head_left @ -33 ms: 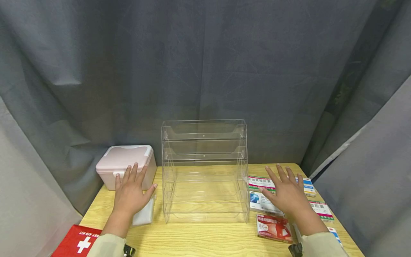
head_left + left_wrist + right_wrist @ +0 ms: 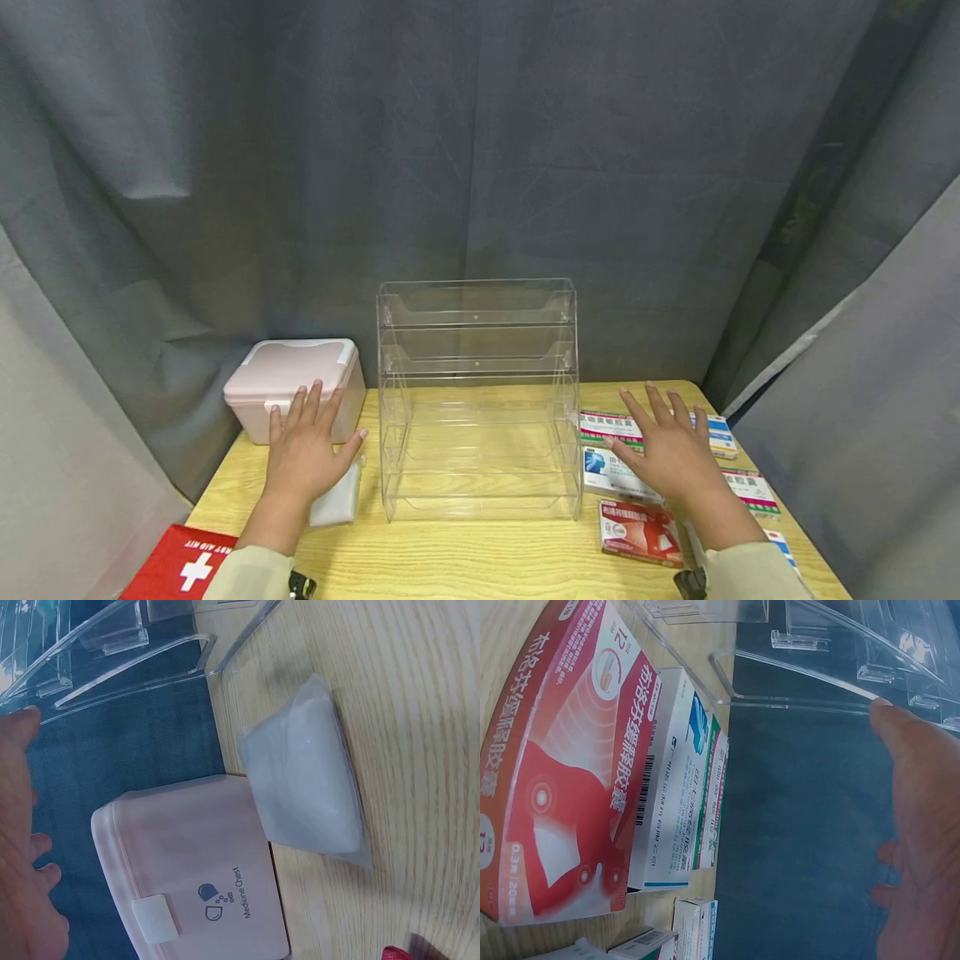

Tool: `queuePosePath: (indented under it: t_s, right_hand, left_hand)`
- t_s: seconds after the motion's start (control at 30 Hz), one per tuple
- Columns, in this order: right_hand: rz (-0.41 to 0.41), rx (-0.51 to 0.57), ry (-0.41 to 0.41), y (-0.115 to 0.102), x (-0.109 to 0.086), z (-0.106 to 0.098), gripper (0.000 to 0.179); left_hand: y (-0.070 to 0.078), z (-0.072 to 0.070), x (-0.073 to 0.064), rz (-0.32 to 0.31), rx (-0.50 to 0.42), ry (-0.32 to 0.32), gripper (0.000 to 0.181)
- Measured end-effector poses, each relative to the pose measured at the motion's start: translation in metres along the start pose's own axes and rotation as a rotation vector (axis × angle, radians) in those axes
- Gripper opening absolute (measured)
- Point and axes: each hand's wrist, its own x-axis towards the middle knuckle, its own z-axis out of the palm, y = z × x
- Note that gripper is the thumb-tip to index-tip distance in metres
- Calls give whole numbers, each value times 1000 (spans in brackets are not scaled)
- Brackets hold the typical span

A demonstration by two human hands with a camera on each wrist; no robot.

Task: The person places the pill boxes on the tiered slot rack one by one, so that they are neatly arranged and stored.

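My left hand (image 2: 306, 450) hovers with spread fingers in front of a pink medicine chest (image 2: 291, 367) and holds nothing. Below its thumb lies a white packet in clear plastic (image 2: 304, 776), beside the chest. On the other side my right hand (image 2: 671, 454) is held out over several medicine boxes, its fingers also spread. Closest to it are a white box with a blue picture (image 2: 611, 472), a red box (image 2: 640, 532) and a green-and-pink-striped box (image 2: 609, 428). Between the hands stands a clear tiered acrylic rack (image 2: 480, 507), with no items on its tiers.
A red first aid kit pouch (image 2: 180, 562) lies at the table's front left corner, partly behind the left sleeve. More medicine boxes, one striped (image 2: 752, 492) and one blue and white (image 2: 722, 437), line the right edge. A grey curtain (image 2: 472, 167) hangs behind the wooden table (image 2: 450, 558).
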Motion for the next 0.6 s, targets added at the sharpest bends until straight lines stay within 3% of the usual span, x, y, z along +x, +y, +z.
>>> queuePosePath:
  t_s: [0.3, 0.43, 0.6]
  right_hand:
    - [-11, -1, 5, 1, -1, 2, 94]
    - [-18, 18, -2, 3, -3, 3, 95]
    - [-31, 145, -50, 11, -17, 5, 101]
  left_hand:
    - [1, 0, -2, -1, -53, 6, 81]
    - [10, -4, 3, -16, -215, -4, 78]
    - [26, -13, 13, -58, -482, -42, 75]
